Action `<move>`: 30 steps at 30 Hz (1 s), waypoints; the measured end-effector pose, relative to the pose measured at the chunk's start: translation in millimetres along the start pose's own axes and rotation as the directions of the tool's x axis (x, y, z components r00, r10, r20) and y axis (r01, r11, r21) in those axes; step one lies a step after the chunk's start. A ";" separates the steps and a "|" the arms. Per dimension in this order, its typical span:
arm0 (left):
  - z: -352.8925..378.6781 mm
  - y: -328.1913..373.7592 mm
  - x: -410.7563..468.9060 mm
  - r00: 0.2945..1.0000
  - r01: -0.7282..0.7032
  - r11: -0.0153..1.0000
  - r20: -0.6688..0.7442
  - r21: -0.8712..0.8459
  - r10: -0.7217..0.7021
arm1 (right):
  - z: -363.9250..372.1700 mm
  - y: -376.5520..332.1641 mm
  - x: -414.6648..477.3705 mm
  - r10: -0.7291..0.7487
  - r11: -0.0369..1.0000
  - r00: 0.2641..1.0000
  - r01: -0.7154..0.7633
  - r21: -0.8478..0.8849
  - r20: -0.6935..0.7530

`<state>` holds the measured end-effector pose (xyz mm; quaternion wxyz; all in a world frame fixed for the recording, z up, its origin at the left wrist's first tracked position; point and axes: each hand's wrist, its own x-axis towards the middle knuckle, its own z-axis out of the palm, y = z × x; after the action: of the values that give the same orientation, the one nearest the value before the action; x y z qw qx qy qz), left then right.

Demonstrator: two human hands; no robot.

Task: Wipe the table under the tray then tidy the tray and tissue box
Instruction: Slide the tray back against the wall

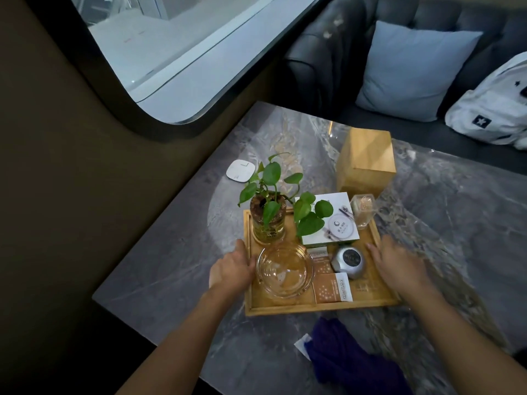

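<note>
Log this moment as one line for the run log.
stage: tray handling | left hand: on tray's left edge | right hand: on right edge | tray: on table, loaded | cloth: lying near, unheld

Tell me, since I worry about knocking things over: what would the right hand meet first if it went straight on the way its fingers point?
Probably the small clear glass toothpick jar; the right hand points up-left along the wooden tray.
</note>
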<state>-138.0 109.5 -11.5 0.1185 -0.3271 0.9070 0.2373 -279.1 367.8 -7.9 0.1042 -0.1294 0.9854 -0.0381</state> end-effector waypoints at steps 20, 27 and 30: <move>10.6 -18.4 -2.3 0.993 -0.058 0.993 -0.101 0.100 0.068 | 7.8 -11.8 19.3 -0.041 0.999 0.999 0.040 0.024 0.033; -7.1 -53.9 -28.7 0.988 0.087 0.993 -0.137 0.075 -0.076 | 12.6 -57.8 37.1 -0.222 0.973 0.975 0.221 -0.061 0.000; -12.6 -68.6 -47.6 0.970 0.169 0.985 -0.174 -0.019 -0.170 | 10.9 -88.8 41.7 -0.361 0.924 0.932 0.361 -0.127 0.023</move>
<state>-58.1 82.4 -7.2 0.0576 -0.4231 0.8822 0.1984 -294.2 270.7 -17.6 0.0866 -0.3152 0.9451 0.0071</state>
